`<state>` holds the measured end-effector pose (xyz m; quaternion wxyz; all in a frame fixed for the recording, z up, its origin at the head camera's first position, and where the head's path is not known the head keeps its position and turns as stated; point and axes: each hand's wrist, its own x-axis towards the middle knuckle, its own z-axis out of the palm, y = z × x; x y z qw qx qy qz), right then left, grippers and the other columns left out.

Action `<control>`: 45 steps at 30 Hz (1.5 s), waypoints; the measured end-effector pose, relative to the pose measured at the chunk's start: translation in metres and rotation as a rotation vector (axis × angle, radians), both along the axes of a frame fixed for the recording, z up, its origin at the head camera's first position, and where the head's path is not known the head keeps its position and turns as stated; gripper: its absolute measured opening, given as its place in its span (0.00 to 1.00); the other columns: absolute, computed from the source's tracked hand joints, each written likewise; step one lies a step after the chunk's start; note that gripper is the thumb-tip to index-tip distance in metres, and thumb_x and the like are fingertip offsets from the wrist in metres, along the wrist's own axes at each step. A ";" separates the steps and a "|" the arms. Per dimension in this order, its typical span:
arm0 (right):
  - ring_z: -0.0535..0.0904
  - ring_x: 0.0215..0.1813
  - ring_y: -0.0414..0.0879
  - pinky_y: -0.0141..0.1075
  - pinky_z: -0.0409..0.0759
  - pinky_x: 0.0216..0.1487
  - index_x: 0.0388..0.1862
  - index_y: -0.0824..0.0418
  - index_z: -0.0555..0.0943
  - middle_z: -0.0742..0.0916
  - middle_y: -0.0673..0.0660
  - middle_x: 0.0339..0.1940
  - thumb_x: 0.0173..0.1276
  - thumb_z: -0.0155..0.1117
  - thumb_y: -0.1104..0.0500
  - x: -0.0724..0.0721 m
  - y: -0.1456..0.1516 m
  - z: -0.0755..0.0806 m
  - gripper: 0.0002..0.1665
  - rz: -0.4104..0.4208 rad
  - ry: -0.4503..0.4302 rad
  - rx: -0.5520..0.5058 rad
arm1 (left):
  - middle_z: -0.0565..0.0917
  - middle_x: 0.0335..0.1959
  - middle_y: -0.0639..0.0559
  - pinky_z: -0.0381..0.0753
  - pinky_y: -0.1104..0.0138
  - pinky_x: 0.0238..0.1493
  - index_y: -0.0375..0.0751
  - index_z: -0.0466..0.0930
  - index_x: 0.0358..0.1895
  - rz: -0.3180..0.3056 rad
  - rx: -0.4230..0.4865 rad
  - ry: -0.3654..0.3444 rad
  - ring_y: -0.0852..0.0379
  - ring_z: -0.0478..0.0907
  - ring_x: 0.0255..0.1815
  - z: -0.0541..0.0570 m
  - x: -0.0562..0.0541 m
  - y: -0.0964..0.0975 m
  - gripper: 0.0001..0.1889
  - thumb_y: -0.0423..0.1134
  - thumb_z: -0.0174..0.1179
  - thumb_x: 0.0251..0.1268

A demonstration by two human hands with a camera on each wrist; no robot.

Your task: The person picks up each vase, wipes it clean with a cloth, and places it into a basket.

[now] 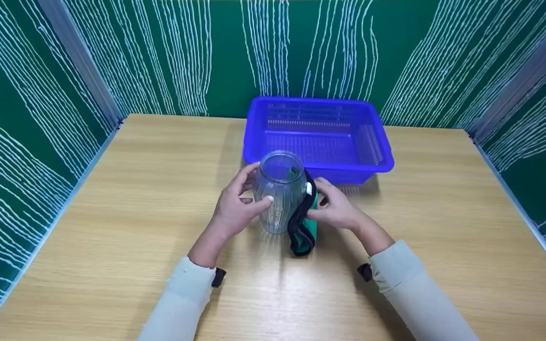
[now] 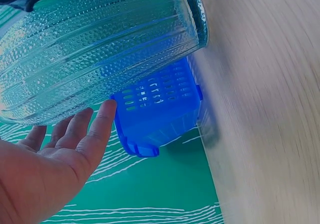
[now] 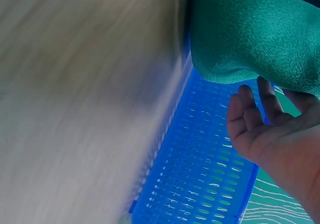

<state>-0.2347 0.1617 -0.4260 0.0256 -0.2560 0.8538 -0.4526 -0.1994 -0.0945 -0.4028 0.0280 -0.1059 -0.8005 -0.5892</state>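
A clear ribbed glass jar (image 1: 277, 208) is upright between my hands, its round mouth facing up; in the left wrist view its textured wall (image 2: 100, 53) fills the upper left. My left hand (image 1: 237, 208) holds the jar from the left, thumb across the front and fingers around the far side. Against the jar's right side hangs a green fuzzy cloth (image 3: 250, 33) with a wavy black edge (image 1: 301, 222) and a small white tag (image 1: 309, 188). The right hand (image 1: 337, 208) pinches this cloth, its fingertips partly hidden behind it. Whether the jar touches the table I cannot tell.
Just behind the jar stands a blue perforated plastic basket (image 1: 315, 173) on the wooden table (image 1: 159, 189). Green wall panels with white wavy lines (image 1: 228, 57) border the table at the back and both sides.
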 end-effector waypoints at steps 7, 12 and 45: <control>0.69 0.49 0.48 0.44 0.76 0.43 0.54 0.56 0.81 0.78 0.59 0.49 0.48 0.71 0.60 -0.003 0.001 -0.007 0.30 0.020 -0.020 0.010 | 0.75 0.62 0.54 0.80 0.56 0.55 0.67 0.64 0.68 0.002 0.007 -0.005 0.53 0.74 0.61 -0.001 0.001 -0.001 0.37 0.44 0.69 0.53; 0.70 0.57 0.55 0.55 0.75 0.56 0.60 0.56 0.78 0.77 0.61 0.55 0.47 0.72 0.57 -0.002 -0.001 -0.011 0.36 0.015 -0.034 0.088 | 0.75 0.62 0.55 0.80 0.56 0.55 0.66 0.63 0.68 0.003 0.004 0.004 0.53 0.75 0.61 -0.002 0.002 -0.001 0.38 0.44 0.68 0.53; 0.75 0.54 0.50 0.54 0.75 0.54 0.63 0.53 0.75 0.82 0.55 0.54 0.45 0.80 0.52 -0.001 0.002 -0.006 0.43 0.002 0.006 0.061 | 0.64 0.56 0.48 0.76 0.54 0.55 0.60 0.59 0.71 0.065 -0.055 0.096 0.53 0.68 0.58 0.001 0.007 0.011 0.47 0.54 0.73 0.43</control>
